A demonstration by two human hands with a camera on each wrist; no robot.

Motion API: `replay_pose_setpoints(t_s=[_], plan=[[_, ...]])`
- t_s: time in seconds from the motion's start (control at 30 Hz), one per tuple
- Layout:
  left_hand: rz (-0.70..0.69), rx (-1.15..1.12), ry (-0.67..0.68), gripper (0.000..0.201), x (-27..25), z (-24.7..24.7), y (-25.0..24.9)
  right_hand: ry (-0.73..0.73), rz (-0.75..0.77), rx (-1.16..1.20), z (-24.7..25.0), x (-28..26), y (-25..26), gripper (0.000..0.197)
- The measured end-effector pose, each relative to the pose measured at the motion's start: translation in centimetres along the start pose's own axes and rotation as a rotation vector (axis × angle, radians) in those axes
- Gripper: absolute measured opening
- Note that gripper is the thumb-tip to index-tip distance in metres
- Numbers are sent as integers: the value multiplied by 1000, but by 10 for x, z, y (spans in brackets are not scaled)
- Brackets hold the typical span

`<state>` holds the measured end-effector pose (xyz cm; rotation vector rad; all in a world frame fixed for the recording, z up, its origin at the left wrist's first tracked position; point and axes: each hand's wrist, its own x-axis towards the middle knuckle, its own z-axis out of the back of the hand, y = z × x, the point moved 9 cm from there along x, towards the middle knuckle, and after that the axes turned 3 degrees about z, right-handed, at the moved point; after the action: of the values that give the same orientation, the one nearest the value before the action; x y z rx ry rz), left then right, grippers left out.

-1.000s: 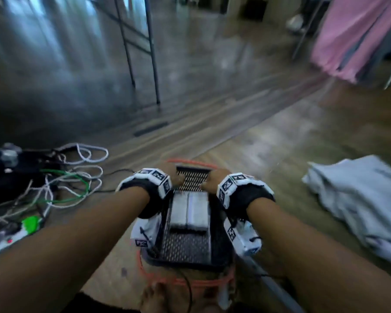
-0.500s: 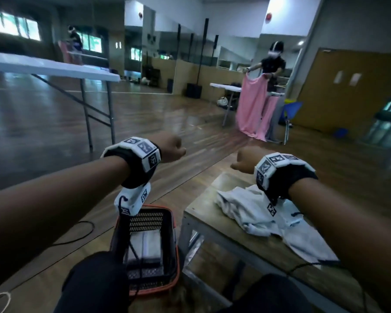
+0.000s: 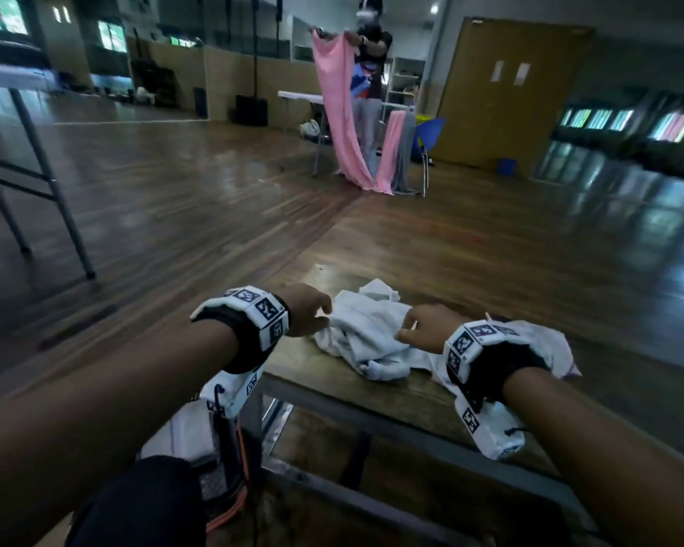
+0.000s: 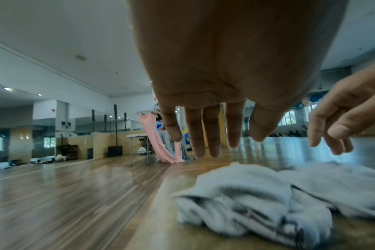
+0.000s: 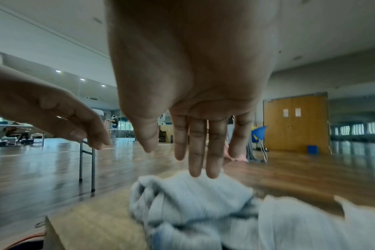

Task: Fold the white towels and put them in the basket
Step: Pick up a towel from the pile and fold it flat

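My hands have come up from the basket (image 3: 230,463) at the lower left — left hand (image 3: 307,309) and right hand (image 3: 425,327) now hang open and empty over the towels (image 3: 366,337), ready for the next one.

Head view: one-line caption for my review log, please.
Both open hands, left hand and right hand, reach over crumpled white towels on a low table.

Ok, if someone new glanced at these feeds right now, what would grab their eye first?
Probably the crumpled white towels heaped on the low wooden table, with the left hand and right hand hovering open over them. Next, the long pink cloth held up by a person across the hall.
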<state>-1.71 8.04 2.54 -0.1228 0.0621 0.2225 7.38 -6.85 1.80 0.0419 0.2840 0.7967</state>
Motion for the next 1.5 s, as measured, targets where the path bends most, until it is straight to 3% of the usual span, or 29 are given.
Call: replay_pose_setpoints(t_s=[0.13, 0.27, 0.37, 0.47, 0.6, 0.73, 0.87, 1.0, 1.13, 1.27, 1.5], plan=[[-63, 97, 20, 35, 50, -68, -5, 28, 37, 153, -67, 43, -8, 29], [-138, 47, -90, 42, 80, -101, -14, -114, -10, 177, -106, 76, -13, 24], [-183, 12, -167, 46, 93, -108, -16, -273, -87, 186, -108, 82, -16, 23], [-211, 39, -196, 46, 101, -107, -17, -309, -108, 225, -102, 81, -20, 17], [-250, 17, -266, 26, 100, -90, -31, -368, -128, 304, -68, 58, -40, 13], [-304, -13, -304, 14, 94, -53, -63, -482, -157, 295, -12, 12, -66, 10], [-384, -37, -349, 19, 75, 0, -88, -584, -172, 278, 53, -40, -96, 9], [-433, -287, -426, 24, 39, 72, -100, -687, -174, 243, 100, -93, -118, 10], [-460, -465, -630, 28, -4, 153, -108, -713, -169, 175, 122, -132, -127, 12], [-400, -473, -700, 11, -35, 217, -106, -741, -171, 191, 142, -172, -134, 4], [-375, -346, -910, 15, -107, 312, -97, -860, -37, 199, 224, -251, -114, 23]])
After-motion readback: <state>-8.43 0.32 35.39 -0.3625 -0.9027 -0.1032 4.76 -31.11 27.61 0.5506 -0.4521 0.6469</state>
